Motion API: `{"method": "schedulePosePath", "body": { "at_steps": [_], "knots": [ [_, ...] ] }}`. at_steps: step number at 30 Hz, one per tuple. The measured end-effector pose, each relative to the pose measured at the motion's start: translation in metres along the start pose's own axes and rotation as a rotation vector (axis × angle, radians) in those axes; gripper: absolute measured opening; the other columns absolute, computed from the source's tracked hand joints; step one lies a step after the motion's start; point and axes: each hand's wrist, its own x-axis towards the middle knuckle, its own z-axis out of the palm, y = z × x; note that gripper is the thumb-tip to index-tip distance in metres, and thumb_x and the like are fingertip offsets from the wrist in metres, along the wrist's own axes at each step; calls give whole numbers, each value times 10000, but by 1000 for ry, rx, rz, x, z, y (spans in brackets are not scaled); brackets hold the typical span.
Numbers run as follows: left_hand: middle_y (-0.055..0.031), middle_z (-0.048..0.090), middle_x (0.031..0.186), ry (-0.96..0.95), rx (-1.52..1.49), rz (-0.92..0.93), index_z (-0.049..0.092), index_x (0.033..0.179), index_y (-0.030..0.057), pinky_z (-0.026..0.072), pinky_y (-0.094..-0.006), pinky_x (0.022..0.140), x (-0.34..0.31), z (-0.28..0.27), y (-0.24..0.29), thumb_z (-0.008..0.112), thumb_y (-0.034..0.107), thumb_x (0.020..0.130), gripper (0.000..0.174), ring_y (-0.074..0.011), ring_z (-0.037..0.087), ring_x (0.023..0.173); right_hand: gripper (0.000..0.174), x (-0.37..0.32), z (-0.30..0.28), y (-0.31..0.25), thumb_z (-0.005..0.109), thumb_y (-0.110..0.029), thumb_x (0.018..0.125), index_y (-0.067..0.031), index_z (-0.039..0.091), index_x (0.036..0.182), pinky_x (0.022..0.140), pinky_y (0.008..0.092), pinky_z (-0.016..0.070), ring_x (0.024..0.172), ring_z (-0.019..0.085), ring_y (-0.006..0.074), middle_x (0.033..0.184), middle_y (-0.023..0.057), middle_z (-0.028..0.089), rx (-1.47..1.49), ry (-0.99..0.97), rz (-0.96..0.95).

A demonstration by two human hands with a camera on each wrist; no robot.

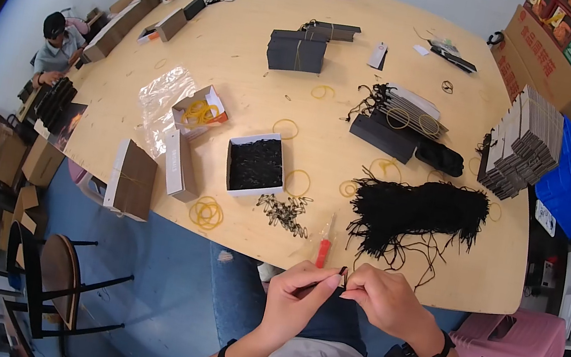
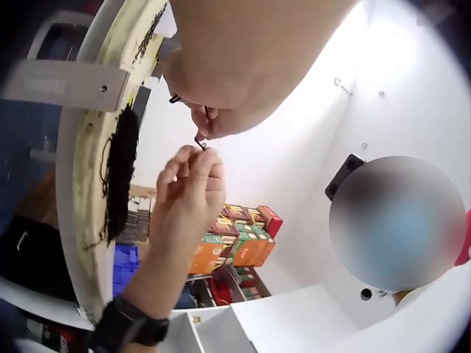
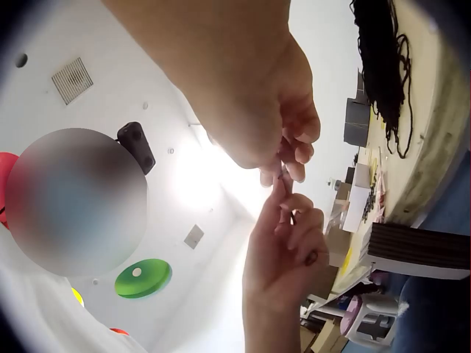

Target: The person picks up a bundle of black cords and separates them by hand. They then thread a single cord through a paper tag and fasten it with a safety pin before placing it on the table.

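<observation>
Just past the near table edge, my left hand (image 1: 297, 301) and right hand (image 1: 389, 303) meet fingertip to fingertip. Both pinch a thin black cord (image 1: 343, 271), bent into a small loop where it shows between them. In the left wrist view a dark bit of it (image 2: 199, 143) sticks out at the right hand's fingertips; most is covered by fingers. Beyond the hands lie a heap of black cords (image 1: 418, 211) and a scatter of small metal clips (image 1: 284, 213). A white box (image 1: 228, 169) holds many small black pieces.
A red-handled tool (image 1: 323, 253) lies at the near edge. Yellow rubber bands (image 1: 206, 212) are strewn about, some in a small box (image 1: 177, 115). Stacked grey cards (image 1: 522, 145) stand right, dark card bundles (image 1: 296, 53) further back. Another person (image 1: 59, 49) sits far left.
</observation>
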Motion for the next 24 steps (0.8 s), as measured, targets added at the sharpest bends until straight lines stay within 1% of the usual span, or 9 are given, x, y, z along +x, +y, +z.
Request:
{"method": "schedulePosePath", "body": {
  "at_steps": [3,7,10,15,16,20,22,23,24],
  "knots": [
    [-10,563,736,-43,191,182,715,959,-9,309,-176,470,-2,-5,-5,679,25,856,114,-5,454,549,230,3,-8,0,687,-116,833,-38,492,926,559,326,486,666,632,268,779,104,623,57,-45,27],
    [1,549,692,-121,274,145,715,959,-7,301,-177,466,-2,-7,1,686,26,851,117,-8,461,546,211,4,-17,3,664,-142,859,-39,496,935,574,333,489,684,639,275,780,107,626,100,-127,72],
    [38,568,642,-142,348,152,736,962,57,284,-209,462,-2,-6,0,700,94,858,117,-25,395,519,189,5,-21,5,645,-142,875,-41,499,940,584,339,491,693,645,275,778,112,632,103,-196,73],
    [67,550,653,4,-358,-175,688,1001,5,259,-164,480,1,-5,-5,647,123,910,154,-7,383,517,136,0,-21,18,618,-83,878,-39,499,927,584,329,479,662,630,252,774,97,629,210,-140,212],
    [92,449,591,-73,-436,-280,670,958,5,197,-213,447,4,-12,-6,599,146,935,159,-4,263,486,158,-1,-18,23,625,-115,881,-39,498,939,586,346,487,681,640,274,772,107,636,211,-124,247],
    [78,487,609,-98,-712,-442,690,976,-3,242,-189,466,8,0,2,612,133,927,164,0,326,516,161,-2,-3,27,629,-125,879,-47,499,932,573,350,480,658,631,278,753,101,629,155,-71,204],
    [46,551,657,66,-164,-137,707,1000,-6,281,-166,493,9,16,-3,646,87,898,150,1,384,562,146,-1,-4,21,649,-64,840,-47,513,890,569,321,469,645,617,256,737,94,615,-4,-44,52],
    [46,551,657,65,-167,-139,707,1000,-6,281,-166,493,8,14,-8,646,87,898,150,1,384,562,146,-2,-6,19,649,-64,840,-47,513,890,569,321,469,645,617,256,737,94,615,-6,-46,54],
    [31,558,641,15,58,15,717,1006,22,302,-185,483,7,11,-17,680,95,872,156,-20,393,533,159,-2,-9,18,649,-107,852,-55,507,900,561,338,471,650,621,271,732,93,610,-33,-48,52]
  ]
}}
